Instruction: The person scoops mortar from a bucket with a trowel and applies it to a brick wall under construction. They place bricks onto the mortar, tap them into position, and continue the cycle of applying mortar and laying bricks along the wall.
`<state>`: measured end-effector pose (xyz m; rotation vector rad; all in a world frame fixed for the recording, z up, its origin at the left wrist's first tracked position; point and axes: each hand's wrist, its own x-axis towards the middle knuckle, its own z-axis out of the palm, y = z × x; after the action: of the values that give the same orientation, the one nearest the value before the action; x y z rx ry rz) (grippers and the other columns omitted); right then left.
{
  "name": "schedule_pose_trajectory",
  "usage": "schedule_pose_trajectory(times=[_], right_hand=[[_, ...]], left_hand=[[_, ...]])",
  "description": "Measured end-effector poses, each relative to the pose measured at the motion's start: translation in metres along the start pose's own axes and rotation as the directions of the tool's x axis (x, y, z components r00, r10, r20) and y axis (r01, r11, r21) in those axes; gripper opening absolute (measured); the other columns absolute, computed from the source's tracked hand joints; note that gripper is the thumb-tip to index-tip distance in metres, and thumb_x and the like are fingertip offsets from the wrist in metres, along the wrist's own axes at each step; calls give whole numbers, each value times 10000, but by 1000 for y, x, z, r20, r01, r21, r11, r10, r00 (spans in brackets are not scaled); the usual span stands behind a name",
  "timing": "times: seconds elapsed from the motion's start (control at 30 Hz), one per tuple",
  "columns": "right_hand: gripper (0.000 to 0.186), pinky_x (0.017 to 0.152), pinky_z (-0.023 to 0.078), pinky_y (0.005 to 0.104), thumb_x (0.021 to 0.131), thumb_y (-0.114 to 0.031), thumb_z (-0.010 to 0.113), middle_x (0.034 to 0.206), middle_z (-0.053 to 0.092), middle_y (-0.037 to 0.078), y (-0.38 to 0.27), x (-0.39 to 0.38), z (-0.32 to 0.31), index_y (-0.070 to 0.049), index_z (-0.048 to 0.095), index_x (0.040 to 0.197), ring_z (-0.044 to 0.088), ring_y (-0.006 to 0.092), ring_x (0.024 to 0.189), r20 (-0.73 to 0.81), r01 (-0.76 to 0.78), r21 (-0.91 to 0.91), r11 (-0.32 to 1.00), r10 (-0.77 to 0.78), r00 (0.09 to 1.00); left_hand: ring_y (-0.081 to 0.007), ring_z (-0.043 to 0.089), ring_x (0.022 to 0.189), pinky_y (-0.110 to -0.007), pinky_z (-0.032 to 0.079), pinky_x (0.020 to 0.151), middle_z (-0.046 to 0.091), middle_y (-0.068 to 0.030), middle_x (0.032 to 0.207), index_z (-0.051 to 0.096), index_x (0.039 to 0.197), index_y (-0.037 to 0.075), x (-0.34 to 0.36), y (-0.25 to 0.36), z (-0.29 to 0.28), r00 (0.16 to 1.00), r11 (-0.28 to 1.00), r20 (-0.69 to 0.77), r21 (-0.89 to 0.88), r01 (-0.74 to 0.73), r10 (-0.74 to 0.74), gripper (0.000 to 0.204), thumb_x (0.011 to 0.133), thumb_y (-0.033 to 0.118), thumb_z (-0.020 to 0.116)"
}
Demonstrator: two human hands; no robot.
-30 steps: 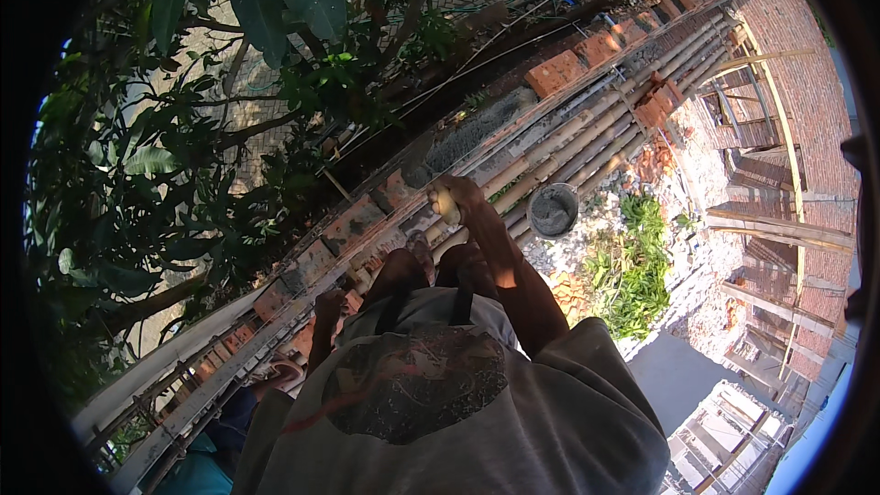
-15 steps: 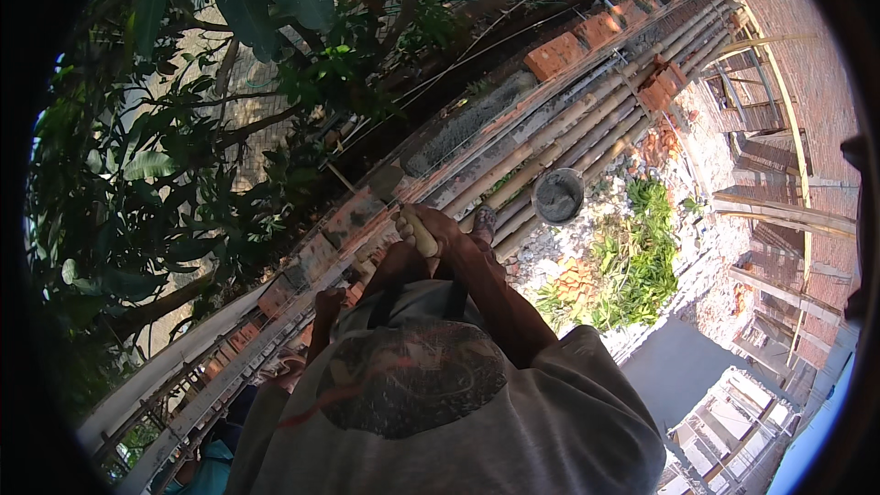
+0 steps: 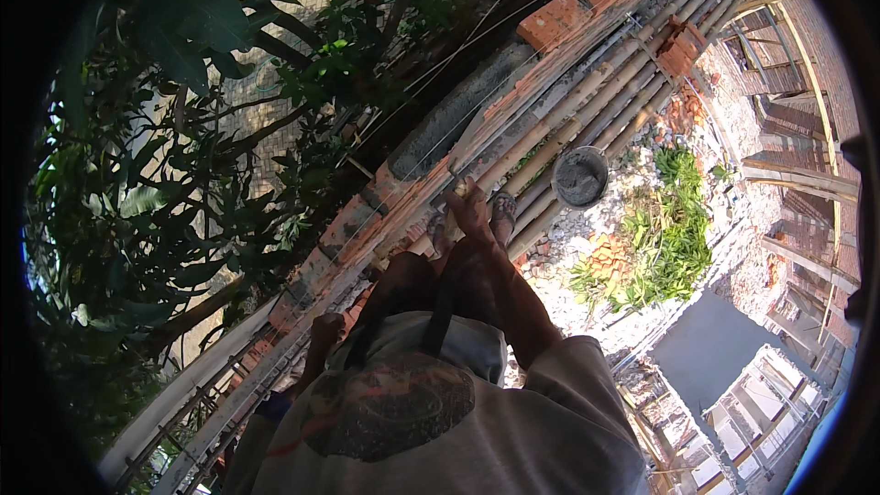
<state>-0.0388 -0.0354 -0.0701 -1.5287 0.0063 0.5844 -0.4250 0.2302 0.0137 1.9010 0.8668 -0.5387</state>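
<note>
My right hand [image 3: 469, 211] is closed round a trowel, of which little shows beyond a pale bit of handle [image 3: 461, 189] at the fingers. It is stretched forward in front of my knees, close to the brick wall [image 3: 367, 243]. Lower and to the left, my left hand [image 3: 324, 330] is curled beside the wall, next to reddish bricks; whatever its fingers may hold is hidden. My feet [image 3: 502, 213] stand on or beside the bamboo poles [image 3: 573, 137]. To the right of them a round bucket [image 3: 579, 178] holds grey mortar.
Loose orange bricks [image 3: 554, 22] lie on the wall farther along, and more bricks [image 3: 681, 49] rest on the poles. A trough of grey mortar [image 3: 458, 119] runs outside the wall. Tree branches [image 3: 247, 142] crowd the left; rubble and cut leaves [image 3: 674, 229] lie below right.
My right hand has reached forward and slightly right with the trowel, whose pale handle showed more before. Both feet now show. The view has shifted; my left hand stays low beside the wall.
</note>
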Motion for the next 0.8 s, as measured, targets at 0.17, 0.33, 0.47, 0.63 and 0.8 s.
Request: schedule_pose_trajectory(times=[0.17,0.33,0.47,0.63,0.8], right_hand=[[275,693,490,460,834,-157,654,882,606,166,53,-57,44,-60,508,1046,613,374,831,256,307,-697,648,-175,951],[224,808,454,476,804,-82,573,981,516,173,35,2,-33,-59,495,1013,534,378,951,208,278,-898,340,-229,951],[176,812,445,461,812,-73,557,978,499,169,-7,90,-118,-52,499,977,520,365,935,68,169,-949,265,-350,934],[121,757,448,495,852,-83,533,900,518,186,-39,174,-205,-55,494,963,541,409,889,-45,115,-924,365,-403,914],[119,704,465,514,845,-73,520,890,549,224,-32,191,-253,-30,486,951,573,448,842,-14,135,-919,369,-375,927]], left_hand=[[-153,628,577,-321,478,512,653,-96,695,692,861,-13,0,12,-3,953,944,37,-132,304,-301,249,840,232,654],[-150,622,573,-306,483,522,639,-78,655,684,852,-20,10,55,-5,979,972,-28,-131,196,-201,238,839,206,612],[-142,619,578,-289,480,522,603,-46,639,660,815,8,10,70,2,994,994,-11,-24,104,-105,281,851,284,620],[-129,615,608,-285,487,543,612,-24,708,663,853,20,5,74,26,934,923,117,-153,354,-338,281,853,300,675],[-102,522,526,-256,414,494,558,-11,659,646,819,35,11,94,48,852,835,157,-175,522,-500,170,833,204,655]])
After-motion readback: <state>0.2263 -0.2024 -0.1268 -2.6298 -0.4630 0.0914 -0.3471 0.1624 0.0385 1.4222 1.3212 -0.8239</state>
